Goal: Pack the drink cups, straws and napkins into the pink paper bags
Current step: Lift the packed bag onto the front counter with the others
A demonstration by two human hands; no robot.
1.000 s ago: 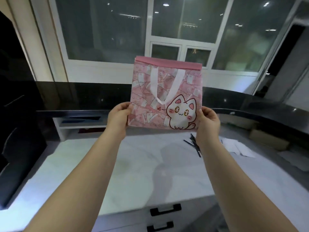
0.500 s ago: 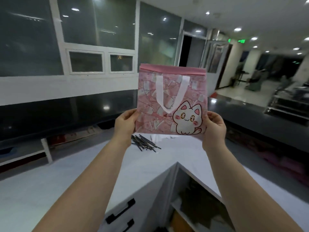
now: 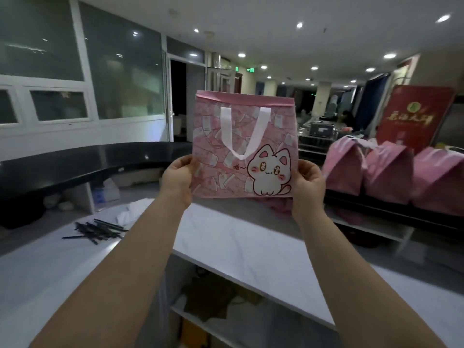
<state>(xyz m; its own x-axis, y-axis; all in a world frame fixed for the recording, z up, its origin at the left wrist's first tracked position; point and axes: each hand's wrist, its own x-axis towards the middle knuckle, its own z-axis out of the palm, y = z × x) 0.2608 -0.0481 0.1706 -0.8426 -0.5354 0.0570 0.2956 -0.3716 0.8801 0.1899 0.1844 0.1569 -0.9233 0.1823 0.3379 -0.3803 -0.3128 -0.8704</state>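
Gripping flat pink paper bag (image 3: 226, 146) at both lower side edges: left hand (image 3: 177, 177), right hand (image 3: 307, 183), fingers (image 3: 181, 164) curled round. Held upright above table (image 3: 238, 242), closed mouth directly above fingers, equally near both. Probably opening next.

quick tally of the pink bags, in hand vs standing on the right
In hand, flat bag gripped by left hand and right hand: 1
On the right, standing bags: 3
Total: 4, not counting the pink heap partly hidden under the flat bag
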